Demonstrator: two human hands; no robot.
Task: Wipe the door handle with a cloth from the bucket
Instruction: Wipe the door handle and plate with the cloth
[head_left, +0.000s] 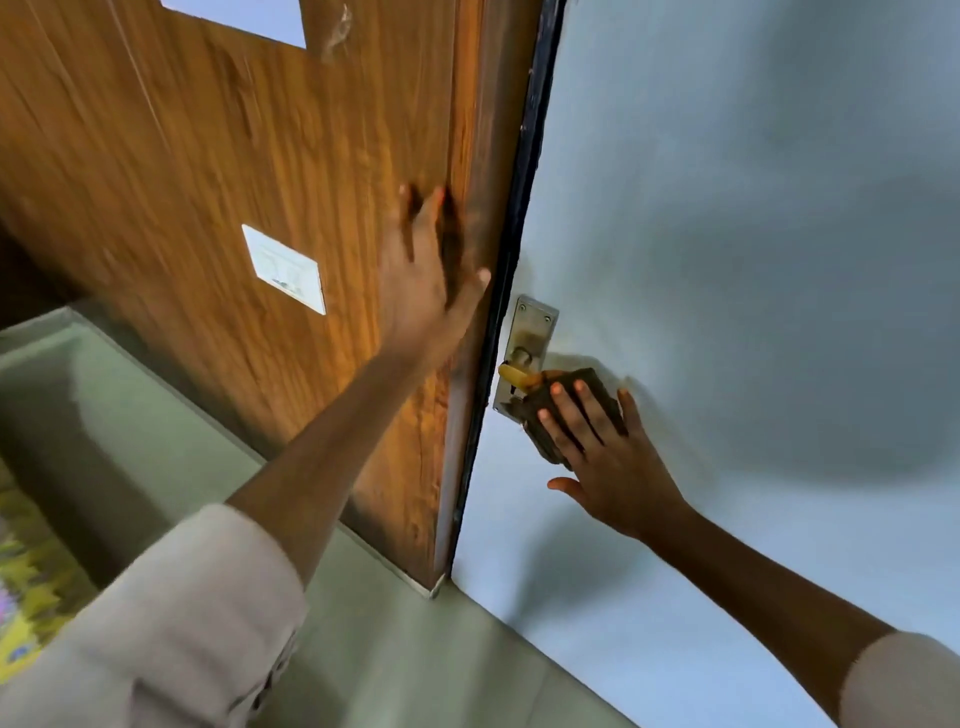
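A pale blue door (727, 260) carries a metal plate (530, 332) with a yellowish lever handle (514, 375). My right hand (608, 457) presses a dark cloth (550, 410) flat over the outer part of the handle, fingers spread on the cloth. My left hand (431, 280) lies flat and open against the wooden panel (234, 182) just left of the door's dark edge (511, 270), holding nothing. The bucket is out of view.
A white switch plate (284, 268) sits on the wooden panel. The greenish floor (156, 415) runs below, with a yellow patterned mat (26, 587) at the far left edge. My sleeves fill the lower corners.
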